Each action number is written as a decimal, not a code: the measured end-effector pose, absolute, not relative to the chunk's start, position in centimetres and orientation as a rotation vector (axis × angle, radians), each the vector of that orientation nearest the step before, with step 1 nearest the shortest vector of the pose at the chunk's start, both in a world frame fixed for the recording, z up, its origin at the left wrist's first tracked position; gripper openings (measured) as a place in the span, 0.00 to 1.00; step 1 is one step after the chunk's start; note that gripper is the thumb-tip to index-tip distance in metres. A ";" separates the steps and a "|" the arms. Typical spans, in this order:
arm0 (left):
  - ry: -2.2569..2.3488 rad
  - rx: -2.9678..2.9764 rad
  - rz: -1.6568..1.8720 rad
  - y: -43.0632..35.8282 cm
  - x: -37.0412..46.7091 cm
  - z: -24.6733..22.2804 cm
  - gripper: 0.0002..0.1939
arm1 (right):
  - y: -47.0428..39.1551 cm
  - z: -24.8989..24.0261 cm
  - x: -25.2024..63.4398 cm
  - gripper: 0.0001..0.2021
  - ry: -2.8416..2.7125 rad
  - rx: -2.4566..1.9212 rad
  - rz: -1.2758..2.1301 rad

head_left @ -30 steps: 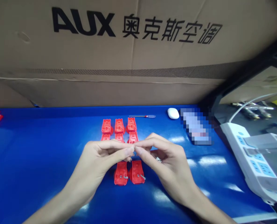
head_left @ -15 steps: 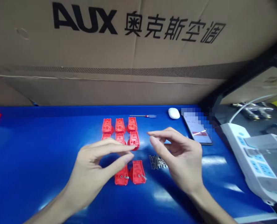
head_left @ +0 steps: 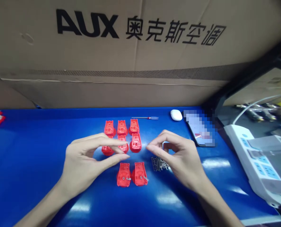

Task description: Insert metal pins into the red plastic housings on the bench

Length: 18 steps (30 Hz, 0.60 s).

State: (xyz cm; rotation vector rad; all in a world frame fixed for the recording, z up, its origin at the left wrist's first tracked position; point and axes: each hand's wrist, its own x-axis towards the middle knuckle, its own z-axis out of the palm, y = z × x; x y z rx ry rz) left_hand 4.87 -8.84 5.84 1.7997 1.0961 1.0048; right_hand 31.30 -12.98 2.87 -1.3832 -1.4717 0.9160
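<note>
We had both hands up over the blue table [head_left: 36, 157], the small pile of metal pins [head_left: 157, 164] between them and partly behind our right hand [head_left: 183, 160]. Our left hand [head_left: 80, 160] was left of the pile, thumb and forefinger spread with nothing seen between them. Our right hand was curled just above the pile, thumb and forefinger tips close together; we could not tell whether they pinched something small. We judged the step to be fine fingertip work over small parts, at a point where neither hand touched a housing. Any move on the pins would have called for a light, precise pinch on a single one, with the red parts left undisturbed.

Left of the pile and slightly nearer us stood the front pair of red housings [head_left: 123, 170], each with a thin pin jutting at a slant. The six rear red housings [head_left: 136, 142] were left of the pile and farther back, in two rows; our left fingers hid some of them. Beyond the pile lay the screwdriver [head_left: 152, 118], and to its far right the white case [head_left: 176, 115] and the phone [head_left: 200, 129]. What stood most in the way was our own right hand, covering part of the pile
</note>
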 end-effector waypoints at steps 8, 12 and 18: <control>0.966 1.816 1.037 -8.3 4.4 5.2 0.19 | -13.3 4.8 32.4 0.07 -1.809 -1.287 1.327; 0.916 1.880 1.011 -8.6 4.3 4.5 0.24 | -13.5 5.3 32.7 0.07 -1.887 -1.231 1.432; 0.910 2.009 1.032 -9.0 4.2 4.5 0.24 | -13.5 5.4 32.9 0.09 -1.936 -1.143 1.474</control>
